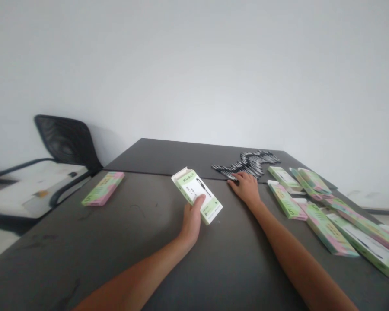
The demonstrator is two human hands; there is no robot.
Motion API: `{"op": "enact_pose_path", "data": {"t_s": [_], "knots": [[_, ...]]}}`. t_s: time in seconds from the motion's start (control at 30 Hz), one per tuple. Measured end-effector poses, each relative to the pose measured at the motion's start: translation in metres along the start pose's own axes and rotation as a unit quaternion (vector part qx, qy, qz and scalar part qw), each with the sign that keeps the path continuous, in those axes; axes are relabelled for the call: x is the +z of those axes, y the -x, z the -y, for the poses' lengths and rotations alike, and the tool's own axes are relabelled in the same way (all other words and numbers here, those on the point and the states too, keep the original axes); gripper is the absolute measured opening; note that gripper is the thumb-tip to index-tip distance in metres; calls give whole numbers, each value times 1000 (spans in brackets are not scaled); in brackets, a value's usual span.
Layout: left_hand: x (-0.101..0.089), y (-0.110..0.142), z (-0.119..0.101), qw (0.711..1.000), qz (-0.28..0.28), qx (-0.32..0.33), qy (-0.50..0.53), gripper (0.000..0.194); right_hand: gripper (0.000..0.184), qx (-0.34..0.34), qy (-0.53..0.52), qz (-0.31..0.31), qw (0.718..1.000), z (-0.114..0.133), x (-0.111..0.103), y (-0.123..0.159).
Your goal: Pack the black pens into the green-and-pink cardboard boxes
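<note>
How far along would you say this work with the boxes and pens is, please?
Seemingly done: several boxes lie on the right and one box on the left, though their contents can't be seen. In hand: the left hand holds a box with its end flap open; the right hand touches the pens. Left: that pile of pens.

The green and white box [194, 194] is thin, smooth card. The dark table [84, 242] looks dull, not shiny. The far black sticks [246, 165] look like shiny plastic.
</note>
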State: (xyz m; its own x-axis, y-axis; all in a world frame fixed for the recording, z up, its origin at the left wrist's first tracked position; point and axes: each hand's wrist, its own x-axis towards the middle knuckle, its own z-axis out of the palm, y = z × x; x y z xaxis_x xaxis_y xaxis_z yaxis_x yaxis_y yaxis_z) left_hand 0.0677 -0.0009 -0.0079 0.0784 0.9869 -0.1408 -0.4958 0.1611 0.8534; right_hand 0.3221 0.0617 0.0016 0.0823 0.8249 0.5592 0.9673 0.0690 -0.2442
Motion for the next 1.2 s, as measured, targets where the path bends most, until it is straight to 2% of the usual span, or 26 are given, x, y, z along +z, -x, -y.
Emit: {"op": "enact_pose_path", "data": {"t_s": [0.17,0.4,0.57,0.8,1.0,1.1,1.2], "knots": [[-1,3,0,1000,7,-12,-20,46,47,-10,74,28,997,2,20,-18],[0,9,-6,998,28,-6,-53,45,45,-1,108,68,992,5,19,-26],[2,10,-9,997,32,-12,-67,44,43,21,100,79,992,3,20,-30],[0,12,-9,995,55,-1,-80,40,40,15,77,99,992,8,13,-31],[1,16,-13,991,83,25,-103,34,49,40,-22,64,997,23,-5,-27],[1,19,-16,981,129,53,-134,30,53,73,-105,33,991,34,-26,-17],[2,21,-18,969,162,82,-168,33,55,97,-191,1,977,51,-56,0]]}}
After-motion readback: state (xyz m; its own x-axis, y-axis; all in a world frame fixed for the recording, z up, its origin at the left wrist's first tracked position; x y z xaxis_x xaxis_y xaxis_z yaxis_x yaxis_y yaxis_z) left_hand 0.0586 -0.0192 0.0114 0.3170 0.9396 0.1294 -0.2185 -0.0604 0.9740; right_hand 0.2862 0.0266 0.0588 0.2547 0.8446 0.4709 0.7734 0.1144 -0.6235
